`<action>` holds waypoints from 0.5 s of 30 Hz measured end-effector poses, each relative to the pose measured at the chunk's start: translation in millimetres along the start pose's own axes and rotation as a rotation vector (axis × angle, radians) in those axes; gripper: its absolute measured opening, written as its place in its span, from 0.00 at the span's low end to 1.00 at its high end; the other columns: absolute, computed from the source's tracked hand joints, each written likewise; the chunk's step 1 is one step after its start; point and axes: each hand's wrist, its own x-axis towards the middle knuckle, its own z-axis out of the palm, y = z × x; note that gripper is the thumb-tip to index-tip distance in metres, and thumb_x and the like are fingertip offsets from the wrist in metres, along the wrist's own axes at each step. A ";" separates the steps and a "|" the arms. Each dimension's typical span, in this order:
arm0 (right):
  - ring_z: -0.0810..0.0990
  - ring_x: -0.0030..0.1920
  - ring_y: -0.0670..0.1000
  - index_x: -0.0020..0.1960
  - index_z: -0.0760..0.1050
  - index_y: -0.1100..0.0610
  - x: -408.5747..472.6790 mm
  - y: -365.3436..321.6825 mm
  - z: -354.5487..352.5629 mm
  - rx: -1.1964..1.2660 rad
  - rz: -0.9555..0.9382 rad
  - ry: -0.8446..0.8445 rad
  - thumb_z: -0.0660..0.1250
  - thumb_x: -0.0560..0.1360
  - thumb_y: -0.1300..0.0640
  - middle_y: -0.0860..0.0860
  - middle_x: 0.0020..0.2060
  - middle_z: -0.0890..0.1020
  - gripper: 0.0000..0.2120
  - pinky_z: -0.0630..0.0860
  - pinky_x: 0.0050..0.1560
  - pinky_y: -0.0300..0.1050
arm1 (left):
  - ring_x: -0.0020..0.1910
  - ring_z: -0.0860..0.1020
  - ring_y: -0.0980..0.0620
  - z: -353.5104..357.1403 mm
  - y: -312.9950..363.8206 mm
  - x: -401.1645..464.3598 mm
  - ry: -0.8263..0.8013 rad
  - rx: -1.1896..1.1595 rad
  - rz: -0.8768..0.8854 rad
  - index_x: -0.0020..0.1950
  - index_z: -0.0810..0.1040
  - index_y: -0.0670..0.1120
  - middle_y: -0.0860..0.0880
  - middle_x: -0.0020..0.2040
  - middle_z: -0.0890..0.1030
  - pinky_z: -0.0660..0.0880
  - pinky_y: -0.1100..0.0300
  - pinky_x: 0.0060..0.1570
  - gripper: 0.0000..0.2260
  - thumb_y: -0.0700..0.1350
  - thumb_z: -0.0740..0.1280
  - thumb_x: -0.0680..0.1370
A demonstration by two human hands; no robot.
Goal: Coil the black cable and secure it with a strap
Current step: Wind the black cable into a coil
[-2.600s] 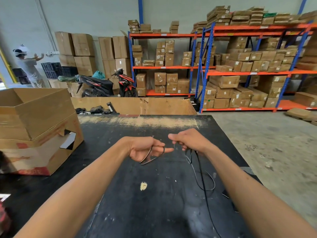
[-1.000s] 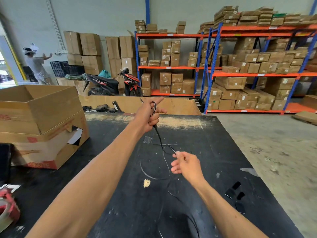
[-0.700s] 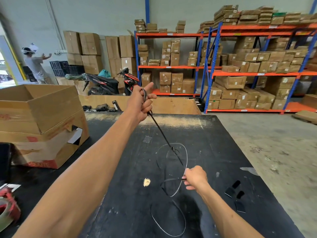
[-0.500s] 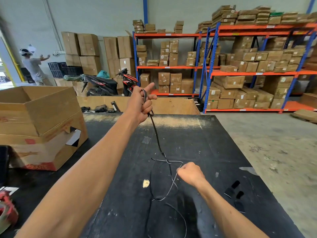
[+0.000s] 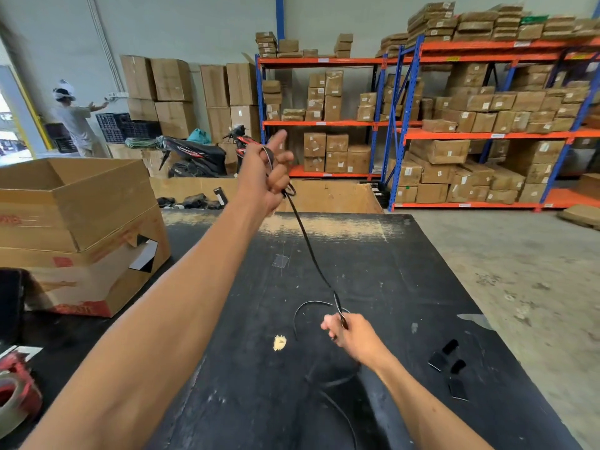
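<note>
The thin black cable (image 5: 310, 251) stretches taut between my two hands above the black table (image 5: 406, 271). My left hand (image 5: 266, 177) is raised far out over the table's back edge, with cable turns wrapped around it and the thumb up. My right hand (image 5: 350, 332) is low and near, fisted on the cable; a loose loop (image 5: 300, 311) curls to its left and more slack trails toward me. Black straps (image 5: 446, 358) lie on the table to the right of my right hand.
Stacked open cardboard boxes (image 5: 74, 228) stand on the table's left side. A red tape roll (image 5: 16, 394) sits at the near left edge. Shelving with cartons (image 5: 454, 125), a motorbike (image 5: 194, 157) and a person (image 5: 74, 121) are beyond.
My left hand rose and reached forward with the wound cable. My right hand dropped toward me, sliding along the cable, and the length between them has pulled straight.
</note>
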 end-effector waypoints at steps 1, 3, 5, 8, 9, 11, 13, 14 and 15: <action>0.77 0.31 0.47 0.46 0.81 0.57 -0.6 11.0 -0.2 -0.019 0.073 0.022 0.66 0.80 0.54 0.48 0.34 0.82 0.09 0.82 0.38 0.49 | 0.20 0.58 0.58 0.1 10.0 3.2 -0.008 -0.033 0.026 0.68 0.75 0.45 0.48 0.31 0.78 0.56 0.66 0.17 0.19 0.48 0.51 0.83; 0.75 0.24 0.49 0.47 0.77 0.62 -0.7 26.3 -2.6 -0.006 0.214 0.078 0.66 0.80 0.59 0.48 0.30 0.82 0.07 0.77 0.26 0.44 | 0.20 0.58 0.58 2.4 28.3 8.9 -0.023 -0.063 0.063 0.67 0.76 0.45 0.48 0.31 0.78 0.56 0.65 0.17 0.19 0.48 0.52 0.83; 0.76 0.27 0.53 0.41 0.75 0.62 1.6 28.6 -7.9 -0.023 0.322 0.144 0.69 0.79 0.54 0.52 0.31 0.82 0.13 0.78 0.32 0.47 | 0.20 0.58 0.58 5.1 37.9 11.4 -0.027 -0.044 0.082 0.66 0.77 0.46 0.47 0.33 0.77 0.55 0.65 0.17 0.19 0.47 0.52 0.82; 0.72 0.22 0.50 0.33 0.72 0.57 6.8 13.0 -16.0 0.002 0.322 0.128 0.73 0.76 0.51 0.52 0.24 0.74 0.18 0.71 0.27 0.42 | 0.20 0.59 0.58 6.5 32.0 9.7 -0.045 0.061 0.069 0.64 0.77 0.47 0.47 0.34 0.78 0.57 0.65 0.17 0.19 0.49 0.51 0.83; 0.68 0.20 0.48 0.36 0.74 0.57 9.0 6.1 -17.7 0.107 0.308 0.104 0.74 0.76 0.54 0.50 0.24 0.71 0.14 0.65 0.22 0.39 | 0.20 0.59 0.58 5.5 25.6 8.0 -0.049 0.131 0.049 0.64 0.77 0.47 0.46 0.33 0.78 0.57 0.64 0.17 0.19 0.51 0.50 0.84; 0.65 0.20 0.45 0.45 0.80 0.60 14.3 -11.4 -24.3 0.264 0.243 0.118 0.72 0.76 0.61 0.49 0.25 0.69 0.04 0.59 0.19 0.35 | 0.21 0.58 0.57 0.7 8.9 3.9 -0.023 0.326 -0.004 0.64 0.78 0.46 0.46 0.33 0.79 0.55 0.63 0.18 0.22 0.53 0.49 0.84; 0.65 0.20 0.45 0.48 0.83 0.61 20.5 -27.5 -31.7 0.303 0.115 0.168 0.70 0.77 0.63 0.49 0.26 0.71 0.03 0.60 0.20 0.36 | 0.21 0.58 0.56 -6.9 -11.0 -0.9 -0.004 0.579 -0.064 0.63 0.79 0.44 0.46 0.33 0.81 0.54 0.61 0.20 0.23 0.53 0.49 0.84; 0.66 0.21 0.45 0.48 0.83 0.60 21.0 -36.0 -35.9 0.296 0.055 0.180 0.69 0.77 0.63 0.49 0.27 0.73 0.04 0.61 0.20 0.36 | 0.21 0.58 0.55 -10.9 -21.9 -3.7 -0.009 0.736 -0.094 0.63 0.79 0.43 0.46 0.33 0.82 0.55 0.62 0.19 0.23 0.53 0.49 0.84; 0.67 0.21 0.46 0.48 0.84 0.58 20.4 -44.8 -40.1 0.278 0.001 0.185 0.69 0.77 0.63 0.49 0.28 0.75 0.05 0.62 0.21 0.36 | 0.21 0.59 0.55 -14.9 -33.3 -7.2 -0.017 0.900 -0.123 0.61 0.79 0.42 0.48 0.34 0.84 0.56 0.64 0.18 0.23 0.53 0.49 0.84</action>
